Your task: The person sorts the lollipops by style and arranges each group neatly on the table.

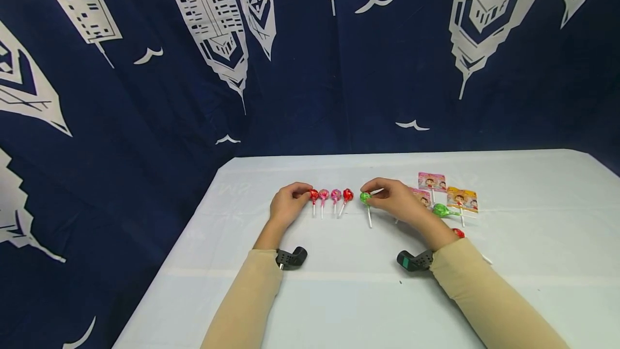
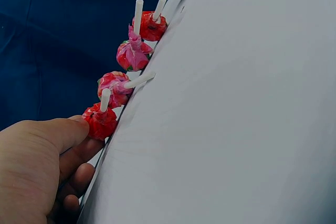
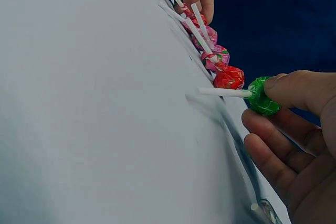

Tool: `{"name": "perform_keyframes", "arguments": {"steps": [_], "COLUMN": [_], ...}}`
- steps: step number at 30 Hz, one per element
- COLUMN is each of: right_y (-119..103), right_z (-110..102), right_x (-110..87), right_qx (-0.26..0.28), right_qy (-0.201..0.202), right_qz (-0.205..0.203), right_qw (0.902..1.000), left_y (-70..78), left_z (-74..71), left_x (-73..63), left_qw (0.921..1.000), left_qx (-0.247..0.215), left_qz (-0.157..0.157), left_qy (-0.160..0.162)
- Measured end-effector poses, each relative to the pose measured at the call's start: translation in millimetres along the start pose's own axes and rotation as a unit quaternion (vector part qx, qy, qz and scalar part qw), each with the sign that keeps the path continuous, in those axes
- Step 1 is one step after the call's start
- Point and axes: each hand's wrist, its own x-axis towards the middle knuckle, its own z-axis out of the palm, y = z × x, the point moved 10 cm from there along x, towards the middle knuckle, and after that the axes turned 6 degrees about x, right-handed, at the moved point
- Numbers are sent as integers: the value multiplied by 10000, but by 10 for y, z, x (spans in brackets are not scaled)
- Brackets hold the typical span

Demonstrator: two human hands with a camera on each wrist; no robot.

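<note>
Four-sided views aside, a short row of wrapped lollipops lies on the white table, sticks toward the person. At its left end, my left hand [image 1: 287, 206] holds a red lollipop [image 2: 100, 121] by its head, between thumb and finger. Beside it come two pink lollipops [image 1: 324, 195] [image 1: 336, 195], then another red lollipop [image 1: 347, 195]. Just right of the row, my right hand [image 1: 394, 198] pinches a green lollipop [image 3: 261, 96] by its wrapped head. In the right wrist view its white stick points left, apart from the neighbouring red one.
Right of the right hand lie another green lollipop [image 1: 442, 210], a pink flat-packed lollipop [image 1: 432, 181] and a yellow one [image 1: 462, 198]. A red lollipop [image 1: 458, 232] is partly hidden by the right forearm. A dark blue patterned cloth [image 1: 310, 96] hangs behind the table [image 1: 339, 306].
</note>
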Motion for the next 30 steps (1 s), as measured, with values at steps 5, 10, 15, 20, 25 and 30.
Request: {"name": "perform_keyframes", "arguments": {"steps": [5,10,15,20,25,30], "right_y": [19,30,31,48,82,86], "right_z": [34,64,72,70,86,97], "right_x": [57,109,122,135,151,147], "right_qx": [-106,-296,-380,-462,-803,-921], "right_qy": [56,124,184,327,519,582], "right_qz": [-37,-58,-46,2,59,75], "right_qw": [9999,9995,9991,9984,9954,9940], "left_y": [11,15,11,-1,-7,-1], "left_z": [-5,-12,-4,1,3,0], "left_x": [-1,-7,-4,-1,-7,-5], "left_qw": [10000,10000,10000,10000,9999,9999], "left_qx": [-28,-15,-34,-16,-8,12], "left_qz": [-5,-5,-16,-63,-118,-97], "left_qy": [-8,5,-2,-20,-58,-51]}}
